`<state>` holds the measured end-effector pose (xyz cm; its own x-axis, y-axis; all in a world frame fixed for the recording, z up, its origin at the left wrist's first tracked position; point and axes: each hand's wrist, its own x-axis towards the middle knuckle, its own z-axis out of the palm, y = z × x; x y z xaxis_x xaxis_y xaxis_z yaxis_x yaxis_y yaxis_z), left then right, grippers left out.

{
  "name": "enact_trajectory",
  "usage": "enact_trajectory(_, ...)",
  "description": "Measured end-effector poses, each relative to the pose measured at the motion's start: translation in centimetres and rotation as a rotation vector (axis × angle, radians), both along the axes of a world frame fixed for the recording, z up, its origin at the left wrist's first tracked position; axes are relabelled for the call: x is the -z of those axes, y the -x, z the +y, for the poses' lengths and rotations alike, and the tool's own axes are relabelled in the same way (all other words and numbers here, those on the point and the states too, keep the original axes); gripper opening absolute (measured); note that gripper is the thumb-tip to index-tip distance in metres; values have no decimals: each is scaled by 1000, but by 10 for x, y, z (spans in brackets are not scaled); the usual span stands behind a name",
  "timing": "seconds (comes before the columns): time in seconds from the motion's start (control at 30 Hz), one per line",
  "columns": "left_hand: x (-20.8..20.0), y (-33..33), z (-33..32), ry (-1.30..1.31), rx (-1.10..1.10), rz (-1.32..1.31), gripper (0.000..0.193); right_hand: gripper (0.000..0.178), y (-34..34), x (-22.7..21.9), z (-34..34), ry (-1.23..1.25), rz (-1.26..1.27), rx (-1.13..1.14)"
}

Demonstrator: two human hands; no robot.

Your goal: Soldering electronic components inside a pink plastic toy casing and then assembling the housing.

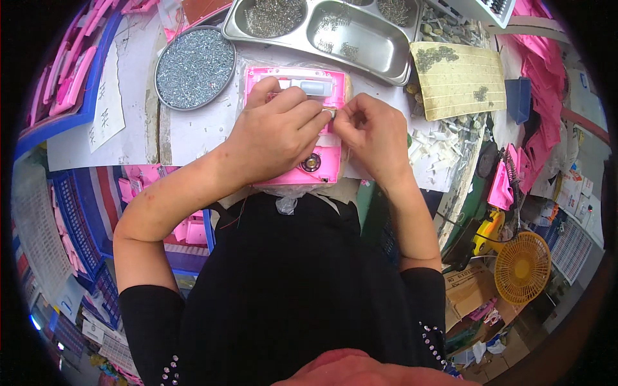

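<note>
A pink plastic housing (pixel 329 168) lies in front of me on a wrapped pad. Near its lower end is a round black speaker (pixel 313 162), and a whitish cylindrical part (pixel 313 87) sits in its upper half. My left hand (pixel 283 125) lies over the housing's left and middle, fingers curled down into it; what they grip is hidden beneath them. At the right edge my right hand (pixel 375 132) pinches with thumb and forefinger beside a small pale part (pixel 331 112). I cannot make out what is between those fingertips.
Left of the housing stands a round dish (pixel 196 67) full of small screws. Behind it, a steel compartment tray (pixel 393 55) holds small metal parts. A stained yellowish sheet (pixel 460 80) and scattered white pieces (pixel 438 145) lie to the right. A blue bin (pixel 96 112) of pink parts is at left.
</note>
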<state>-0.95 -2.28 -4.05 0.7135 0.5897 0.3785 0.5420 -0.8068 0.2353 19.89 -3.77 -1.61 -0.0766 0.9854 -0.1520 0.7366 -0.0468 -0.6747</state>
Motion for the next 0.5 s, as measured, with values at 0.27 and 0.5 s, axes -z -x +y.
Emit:
enact_trajectory(0.27,-5,-4,0,14,-4,-3,38,12,-11,27,-17,6,312,122)
enact_trajectory(0.5,-5,-4,1,17,9,32,38,10,-9,17,-6,-368,-38,-134)
